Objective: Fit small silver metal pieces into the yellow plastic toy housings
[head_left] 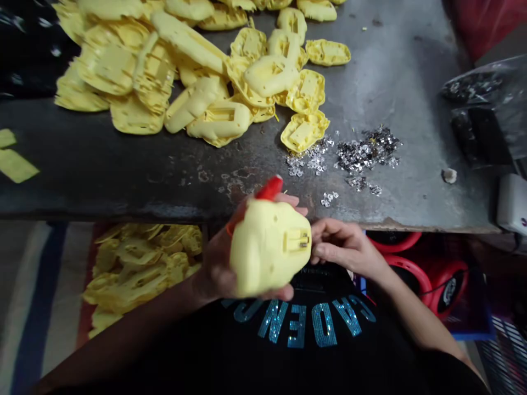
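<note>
A pale yellow plastic shell [263, 252], rounded at its left end, is held up in front of my chest. My left hand [217, 267] wraps around it from behind and from the left, with fingertips showing above and below. Something red [269, 188] covers a fingertip at the shell's top edge. Small metal contacts [304, 240] sit in a recessed slot near the shell's right end. At that end is my right hand [346, 247], its fingers curled and pressed together against or just beside the edge; whatever they pinch is hidden.
Yellow shell parts [197, 71] are heaped on the dark metal table [395, 55]. Small shiny metal pieces [366, 151] lie in piles near its front. Clear plastic bags [486, 104] and a white box [513, 203] stand right. More yellow parts [144, 263] and red rings [411, 274] are below the edge.
</note>
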A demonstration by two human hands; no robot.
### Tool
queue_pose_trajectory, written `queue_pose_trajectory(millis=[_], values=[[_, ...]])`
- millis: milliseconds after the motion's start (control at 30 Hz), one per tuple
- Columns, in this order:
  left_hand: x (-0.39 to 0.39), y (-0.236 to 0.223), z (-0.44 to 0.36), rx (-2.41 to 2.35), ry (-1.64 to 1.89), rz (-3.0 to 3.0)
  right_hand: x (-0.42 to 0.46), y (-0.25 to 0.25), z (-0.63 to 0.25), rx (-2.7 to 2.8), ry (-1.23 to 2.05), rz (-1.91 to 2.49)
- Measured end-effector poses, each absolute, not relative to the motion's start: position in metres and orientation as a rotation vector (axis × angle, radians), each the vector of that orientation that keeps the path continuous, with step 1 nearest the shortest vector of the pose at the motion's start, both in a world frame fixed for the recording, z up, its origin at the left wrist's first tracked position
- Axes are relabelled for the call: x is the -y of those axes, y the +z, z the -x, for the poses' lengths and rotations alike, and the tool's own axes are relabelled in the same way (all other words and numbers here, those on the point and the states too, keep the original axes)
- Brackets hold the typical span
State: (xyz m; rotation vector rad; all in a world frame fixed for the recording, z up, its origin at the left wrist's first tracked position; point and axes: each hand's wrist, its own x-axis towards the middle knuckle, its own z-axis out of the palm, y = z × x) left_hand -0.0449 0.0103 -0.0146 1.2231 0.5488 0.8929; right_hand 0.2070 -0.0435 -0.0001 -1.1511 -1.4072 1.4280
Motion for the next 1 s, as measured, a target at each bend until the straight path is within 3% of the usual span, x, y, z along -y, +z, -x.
queue_pose_trajectory(millis=[133,200,400,700,1000], values=[[-0.015,-0.008,0.046,-0.514,0.904,-0.942,-0.005,0.004,-0.260,1.969,0.201,1.564],[-0.016,-0.009,0.046,-0.521,0.863,-0.836,-0.038,0.000,-0.278,2.057,-0.054,1.648],[-0.013,-0.018,0.049,-0.538,0.802,-0.759,-0.091,-0.013,-0.275,2.227,-0.059,1.713],[-0.004,-0.010,0.054,-0.584,0.798,-0.595,-0.004,0.014,-0.287,2.137,0.183,1.500],[-0.003,-0.011,0.040,-0.487,0.807,-0.569,-0.013,-0.002,-0.274,2.064,-0.090,1.691]])
